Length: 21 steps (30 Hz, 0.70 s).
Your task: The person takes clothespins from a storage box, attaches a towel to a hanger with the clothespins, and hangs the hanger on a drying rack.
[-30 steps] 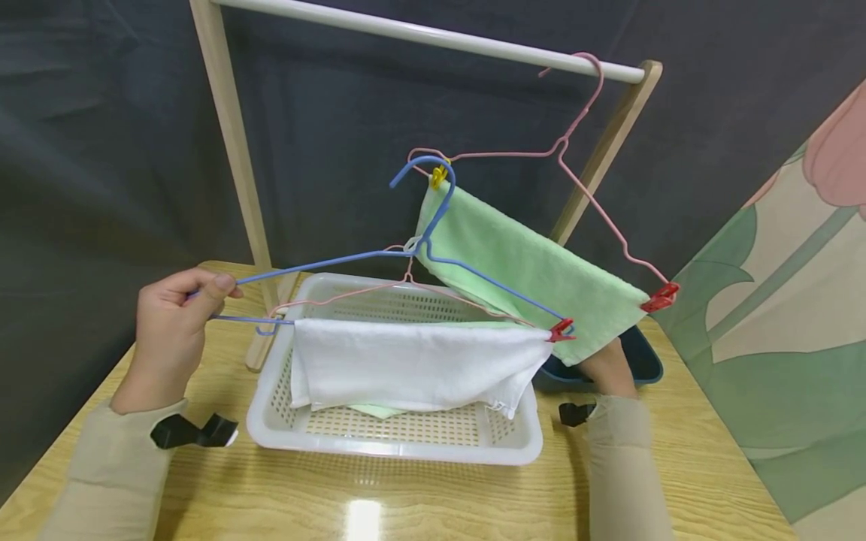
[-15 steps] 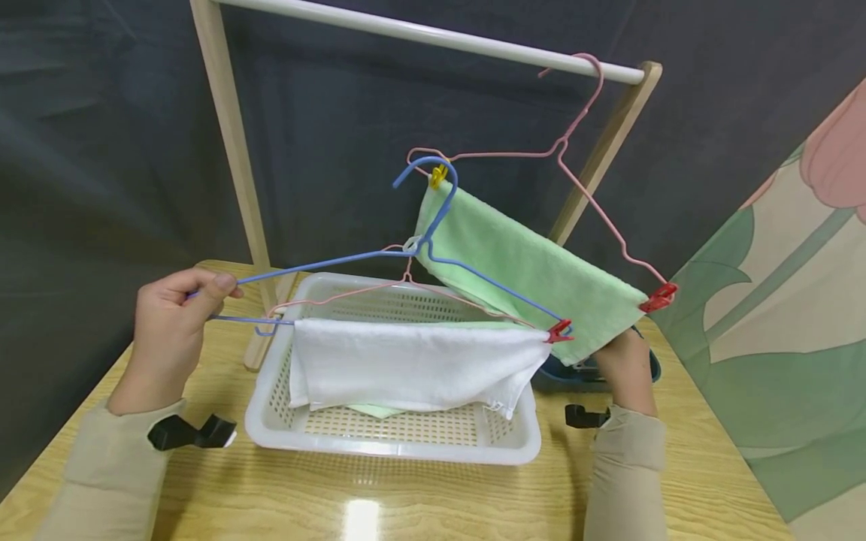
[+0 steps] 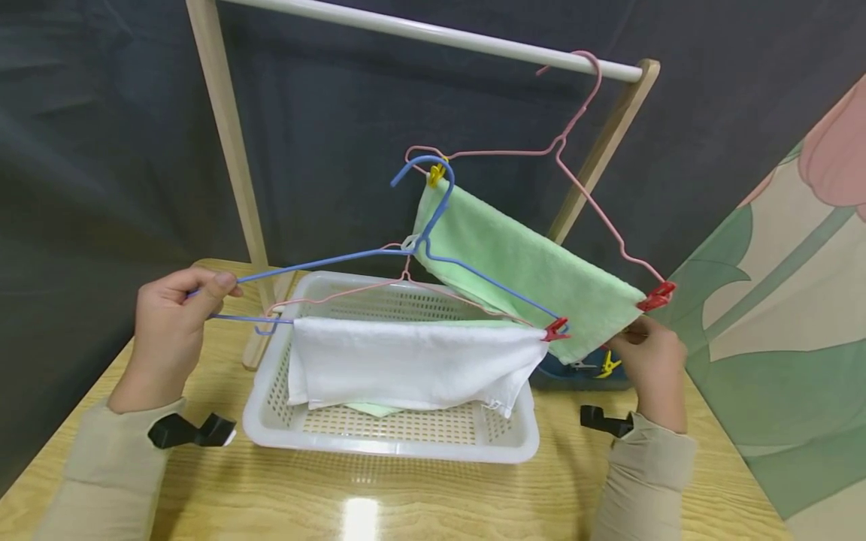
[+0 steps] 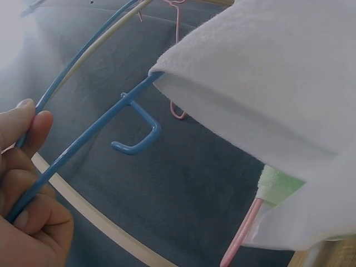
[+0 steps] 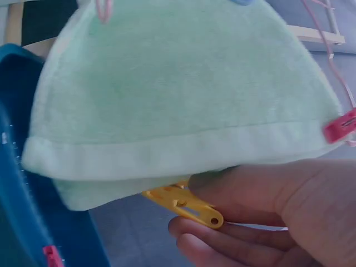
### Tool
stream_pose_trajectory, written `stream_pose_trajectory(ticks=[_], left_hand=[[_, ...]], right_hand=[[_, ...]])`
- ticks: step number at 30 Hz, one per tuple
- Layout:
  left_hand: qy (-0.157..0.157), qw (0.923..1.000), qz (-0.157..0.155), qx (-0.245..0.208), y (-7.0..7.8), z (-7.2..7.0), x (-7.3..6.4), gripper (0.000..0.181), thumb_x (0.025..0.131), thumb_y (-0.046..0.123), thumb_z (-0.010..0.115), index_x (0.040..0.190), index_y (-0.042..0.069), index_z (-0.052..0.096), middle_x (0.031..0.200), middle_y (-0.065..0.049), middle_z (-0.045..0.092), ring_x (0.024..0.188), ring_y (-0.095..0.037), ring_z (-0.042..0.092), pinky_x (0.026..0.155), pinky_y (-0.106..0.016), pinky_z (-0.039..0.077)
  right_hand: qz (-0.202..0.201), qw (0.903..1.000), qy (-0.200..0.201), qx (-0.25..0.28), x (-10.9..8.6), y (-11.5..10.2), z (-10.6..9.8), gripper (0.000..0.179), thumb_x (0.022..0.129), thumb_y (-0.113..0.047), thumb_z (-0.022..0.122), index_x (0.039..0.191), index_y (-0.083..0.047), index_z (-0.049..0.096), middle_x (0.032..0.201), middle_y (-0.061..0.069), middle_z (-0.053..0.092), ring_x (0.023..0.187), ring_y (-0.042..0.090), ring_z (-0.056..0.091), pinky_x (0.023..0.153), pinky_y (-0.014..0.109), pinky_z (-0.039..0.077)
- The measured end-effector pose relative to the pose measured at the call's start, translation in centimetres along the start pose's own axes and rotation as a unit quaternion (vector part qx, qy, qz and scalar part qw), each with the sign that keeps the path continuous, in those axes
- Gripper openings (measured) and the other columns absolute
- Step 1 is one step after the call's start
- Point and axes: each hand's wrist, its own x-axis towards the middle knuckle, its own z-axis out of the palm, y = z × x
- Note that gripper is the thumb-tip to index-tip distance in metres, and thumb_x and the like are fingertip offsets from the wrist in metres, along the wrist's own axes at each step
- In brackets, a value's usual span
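Note:
My left hand (image 3: 169, 330) grips the left end of a blue hanger (image 3: 325, 263), with fingers curled round its bars. A white towel (image 3: 419, 364) is draped over the lower bar, and a red clothespin (image 3: 556, 329) pinches it at the right end. In the left wrist view the towel's left corner (image 4: 167, 67) carries no clip. My right hand (image 3: 655, 361) is by the lower right edge of a hanging green towel (image 3: 528, 248). In the right wrist view its thumb and fingers pinch a yellow clothespin (image 5: 194, 208), partly hidden by that towel.
A pink hanger (image 3: 564, 143) on the white rail (image 3: 433, 31) holds the green towel with yellow (image 3: 437, 175) and red (image 3: 656, 297) clothespins. Below stands a white basket (image 3: 392, 448) with a pink hanger and light green cloth. A blue bin (image 3: 555, 382) holds loose clothespins.
My right hand has come up and to the right, out of the blue bin, with a yellow clothespin. My left hand and the blue hanger have stayed nearly still.

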Motion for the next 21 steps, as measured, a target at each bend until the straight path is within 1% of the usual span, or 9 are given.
stream_pose_trajectory(ticks=[3, 7, 9, 11, 12, 15, 17, 19, 21], left_hand=[[0.001, 1.0, -0.001, 0.002, 0.0, 0.0, 0.0, 0.018, 0.094, -0.005, 0.067, 0.078, -0.01, 0.071, 0.06, -0.003, 0.051, 0.059, -0.016, 0.033, 0.061, -0.026, 0.029], [0.002, 1.0, 0.0, 0.004, -0.1, 0.0, 0.0, 0.017, 0.094, -0.005, 0.067, 0.078, -0.01, 0.072, 0.061, -0.003, 0.053, 0.059, -0.016, 0.033, 0.061, -0.026, 0.03], [0.003, 1.0, 0.001, 0.005, -0.1, 0.1, 0.0, 0.017, 0.094, -0.005, 0.067, 0.078, -0.01, 0.072, 0.061, -0.003, 0.053, 0.06, -0.016, 0.034, 0.061, -0.025, 0.03], [0.002, 1.0, 0.001, 0.006, -0.1, 0.1, 0.1, 0.017, 0.094, -0.005, 0.067, 0.078, -0.01, 0.072, 0.061, -0.003, 0.053, 0.06, -0.016, 0.034, 0.062, -0.025, 0.03], [0.001, 1.0, 0.001, 0.006, -0.1, 0.1, 0.1, 0.017, 0.094, -0.005, 0.067, 0.078, -0.01, 0.072, 0.062, -0.003, 0.053, 0.06, -0.016, 0.034, 0.062, -0.025, 0.031], [0.001, 1.0, 0.001, 0.007, -0.2, 0.1, 0.1, 0.017, 0.094, -0.005, 0.067, 0.078, -0.01, 0.072, 0.062, -0.003, 0.054, 0.06, -0.016, 0.034, 0.062, -0.025, 0.031], [0.001, 1.0, -0.001, 0.008, -0.2, 0.1, 0.1, 0.017, 0.094, -0.005, 0.067, 0.079, -0.011, 0.071, 0.062, -0.003, 0.054, 0.06, -0.016, 0.034, 0.062, -0.025, 0.031], [0.002, 1.0, -0.003, 0.008, -0.2, 0.1, 0.0, 0.018, 0.094, -0.004, 0.067, 0.079, -0.011, 0.071, 0.061, -0.003, 0.052, 0.06, -0.016, 0.033, 0.061, -0.026, 0.03], [0.002, 1.0, -0.004, 0.007, -0.2, 0.1, 0.0, 0.018, 0.094, -0.004, 0.067, 0.078, -0.012, 0.071, 0.059, -0.003, 0.05, 0.059, -0.016, 0.033, 0.061, -0.027, 0.029]], right_hand=[[0.009, 0.9999, 0.005, -0.013, -0.3, -0.3, -0.7, 0.038, 0.094, -0.019, 0.07, 0.123, 0.006, 0.067, 0.116, 0.029, 0.069, 0.1, 0.044, 0.068, 0.068, 0.037, 0.051], [0.031, 0.9994, -0.001, -0.012, -0.9, -0.7, -2.0, 0.043, 0.095, -0.023, 0.069, 0.128, 0.004, 0.066, 0.12, 0.029, 0.067, 0.106, 0.043, 0.066, 0.067, 0.029, 0.048], [0.041, 0.9991, -0.012, -0.006, -1.4, -0.8, -2.7, 0.045, 0.096, -0.025, 0.068, 0.13, 0.005, 0.064, 0.122, 0.029, 0.065, 0.108, 0.043, 0.064, 0.068, 0.027, 0.046], [0.041, 0.9988, -0.025, -0.005, -1.8, -0.9, -3.5, 0.047, 0.097, -0.027, 0.069, 0.13, 0.007, 0.063, 0.123, 0.032, 0.064, 0.109, 0.045, 0.063, 0.069, 0.03, 0.047], [0.039, 0.9987, -0.031, -0.007, -2.1, -1.0, -3.8, 0.049, 0.097, -0.028, 0.068, 0.13, 0.007, 0.062, 0.123, 0.032, 0.064, 0.109, 0.046, 0.063, 0.071, 0.033, 0.049], [0.032, 0.9984, -0.043, -0.014, -2.7, -1.3, -4.5, 0.052, 0.097, -0.033, 0.068, 0.13, 0.008, 0.062, 0.122, 0.032, 0.065, 0.108, 0.047, 0.063, 0.076, 0.047, 0.052], [0.031, 0.9981, -0.05, -0.018, -3.0, -1.6, -4.8, 0.054, 0.098, -0.035, 0.067, 0.131, 0.007, 0.061, 0.123, 0.032, 0.065, 0.109, 0.048, 0.063, 0.08, 0.054, 0.051], [0.029, 0.998, -0.052, -0.022, -3.3, -1.9, -5.1, 0.055, 0.097, -0.037, 0.068, 0.131, 0.006, 0.062, 0.121, 0.03, 0.066, 0.109, 0.047, 0.064, 0.081, 0.055, 0.051], [0.027, 0.998, -0.053, -0.023, -3.6, -2.3, -5.3, 0.055, 0.096, -0.039, 0.069, 0.13, 0.005, 0.063, 0.119, 0.028, 0.068, 0.107, 0.045, 0.065, 0.079, 0.053, 0.051]])
